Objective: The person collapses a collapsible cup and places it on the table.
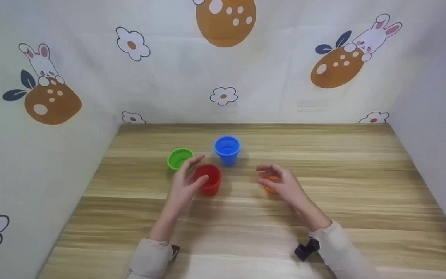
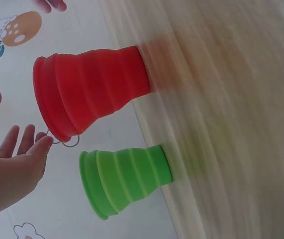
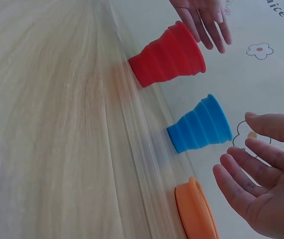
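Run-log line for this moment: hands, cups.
left hand: at red cup rim, contact unclear | right hand: over orange cup | green cup, blue cup: upright on table | orange cup: squatter than others

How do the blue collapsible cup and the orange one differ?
The blue collapsible cup stands tall with stepped walls; the orange collapsible cup sits low, apparently collapsed. In the head view, the blue cup shows unobstructed, while the right hand partly hides the orange cup. Both rest on the tabletop.
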Motion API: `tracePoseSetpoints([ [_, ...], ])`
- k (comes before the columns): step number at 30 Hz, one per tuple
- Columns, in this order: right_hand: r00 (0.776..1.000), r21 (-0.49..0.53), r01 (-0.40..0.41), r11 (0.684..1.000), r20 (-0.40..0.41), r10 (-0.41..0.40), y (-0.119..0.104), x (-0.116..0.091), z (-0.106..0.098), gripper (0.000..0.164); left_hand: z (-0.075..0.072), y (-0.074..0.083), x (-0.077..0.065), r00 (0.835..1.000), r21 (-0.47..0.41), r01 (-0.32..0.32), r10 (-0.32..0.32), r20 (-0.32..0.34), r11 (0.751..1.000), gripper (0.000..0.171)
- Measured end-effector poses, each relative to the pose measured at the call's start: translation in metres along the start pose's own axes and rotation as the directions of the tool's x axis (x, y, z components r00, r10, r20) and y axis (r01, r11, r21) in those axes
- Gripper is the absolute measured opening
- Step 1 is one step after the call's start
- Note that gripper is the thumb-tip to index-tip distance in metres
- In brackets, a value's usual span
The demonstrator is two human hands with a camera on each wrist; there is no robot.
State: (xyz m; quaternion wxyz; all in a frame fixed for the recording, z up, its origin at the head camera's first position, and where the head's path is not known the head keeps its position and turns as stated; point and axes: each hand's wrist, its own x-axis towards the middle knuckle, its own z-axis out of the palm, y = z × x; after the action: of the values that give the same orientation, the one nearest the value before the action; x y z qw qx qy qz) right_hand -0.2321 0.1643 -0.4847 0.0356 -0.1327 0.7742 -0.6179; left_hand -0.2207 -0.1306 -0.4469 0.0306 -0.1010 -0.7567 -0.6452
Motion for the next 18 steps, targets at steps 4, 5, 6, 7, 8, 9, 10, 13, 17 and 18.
tracePoseSetpoints([
  [4, 1.000, 0.004, 0.011, 1.000, 0.012, -0.011, -0.002, 0.001, 0.005, 0.038, -0.001, -0.003, -0.002, 1.000, -0.011, -0.002, 0.002, -0.001, 1.000, 0.056],
  [5, 1.000, 0.003, 0.019, 1.000, 0.016, -0.019, -0.002, 0.001, 0.007, 0.038, -0.002, -0.004, -0.002, 1.000, -0.014, -0.006, 0.006, 0.000, 1.000, 0.055],
  [6, 1.000, 0.007, 0.022, 1.000, 0.021, -0.022, -0.002, 0.002, 0.008, 0.038, -0.002, -0.005, -0.002, 1.000, -0.017, -0.007, 0.007, 0.000, 1.000, 0.055],
  [7, 0.999, 0.007, 0.023, 1.000, 0.024, -0.023, -0.002, 0.002, 0.010, 0.038, -0.002, -0.006, -0.003, 1.000, -0.015, -0.007, 0.007, 0.001, 1.000, 0.055],
  [8, 0.999, 0.006, 0.027, 1.000, 0.027, -0.027, -0.003, 0.002, 0.011, 0.038, -0.002, -0.007, -0.003, 1.000, -0.016, -0.005, 0.005, 0.001, 1.000, 0.055],
  [9, 0.999, 0.006, 0.030, 1.000, 0.028, -0.030, -0.003, 0.003, 0.013, 0.038, -0.002, -0.008, -0.003, 1.000, -0.018, -0.005, 0.005, 0.002, 1.000, 0.055],
  [10, 0.999, 0.002, 0.036, 0.999, 0.026, -0.036, -0.003, 0.003, 0.014, 0.037, -0.002, -0.008, -0.004, 1.000, -0.018, -0.003, 0.003, 0.002, 1.000, 0.055],
  [13, 0.999, -0.004, 0.029, 1.000, 0.039, -0.029, -0.005, 0.005, 0.020, 0.037, -0.003, -0.012, -0.005, 1.000, -0.013, 0.012, -0.012, 0.001, 1.000, 0.057],
  [17, 0.997, -0.003, 0.023, 1.000, 0.070, -0.023, -0.009, 0.009, 0.030, 0.038, -0.004, -0.016, -0.006, 1.000, -0.012, 0.022, -0.022, 0.010, 1.000, 0.061],
  [18, 0.997, -0.001, 0.022, 1.000, 0.075, -0.022, -0.009, 0.009, 0.033, 0.038, -0.004, -0.017, -0.007, 1.000, -0.018, 0.025, -0.025, 0.015, 1.000, 0.061],
])
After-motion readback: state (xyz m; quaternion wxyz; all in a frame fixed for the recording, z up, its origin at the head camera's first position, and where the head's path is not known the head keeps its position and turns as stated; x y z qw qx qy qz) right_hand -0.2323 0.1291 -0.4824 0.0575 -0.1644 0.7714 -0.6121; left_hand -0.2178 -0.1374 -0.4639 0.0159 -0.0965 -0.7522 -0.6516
